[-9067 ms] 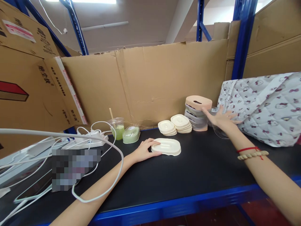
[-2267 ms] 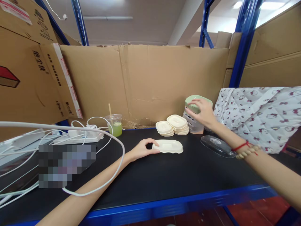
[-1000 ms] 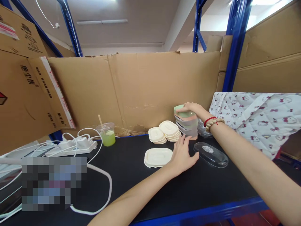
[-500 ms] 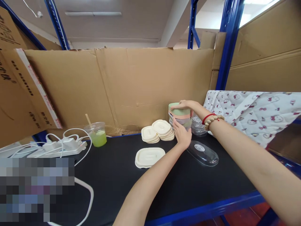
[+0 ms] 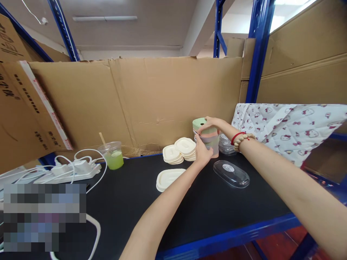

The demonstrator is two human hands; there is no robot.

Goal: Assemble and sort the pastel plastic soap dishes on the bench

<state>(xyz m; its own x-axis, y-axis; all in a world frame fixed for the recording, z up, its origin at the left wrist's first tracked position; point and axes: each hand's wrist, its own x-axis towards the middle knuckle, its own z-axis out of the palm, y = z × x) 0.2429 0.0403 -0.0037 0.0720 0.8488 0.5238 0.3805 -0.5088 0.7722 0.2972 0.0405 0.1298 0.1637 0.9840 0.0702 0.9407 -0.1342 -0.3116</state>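
Observation:
Against the cardboard at the back stands a stack of pastel plastic containers (image 5: 214, 143), green at the top with pink and greyish-purple below. My right hand (image 5: 211, 124), with a red string and a beaded bracelet at its wrist, is bent over the top and grips the upper containers. My left hand (image 5: 202, 151) holds the stack's near left side, fingers up along the layers; some fingertips are hidden. Cream oval lids (image 5: 185, 145) lie in two piles just left of the stack. Nearer me is another cream lid pile (image 5: 168, 178), partly behind my left forearm.
A clear oval cover (image 5: 231, 174) lies right of my left hand. Clear plastic pieces (image 5: 226, 145) are stacked behind my right wrist. A cup of green drink (image 5: 114, 159) and a white power strip (image 5: 73, 171) with cables sit left. Patterned quilted cloth (image 5: 290, 126) hangs right.
My right hand has gone from lying across the top to gripping with bent fingers at the upper layers. My left hand stays at the stack's side. The view has shifted slightly.

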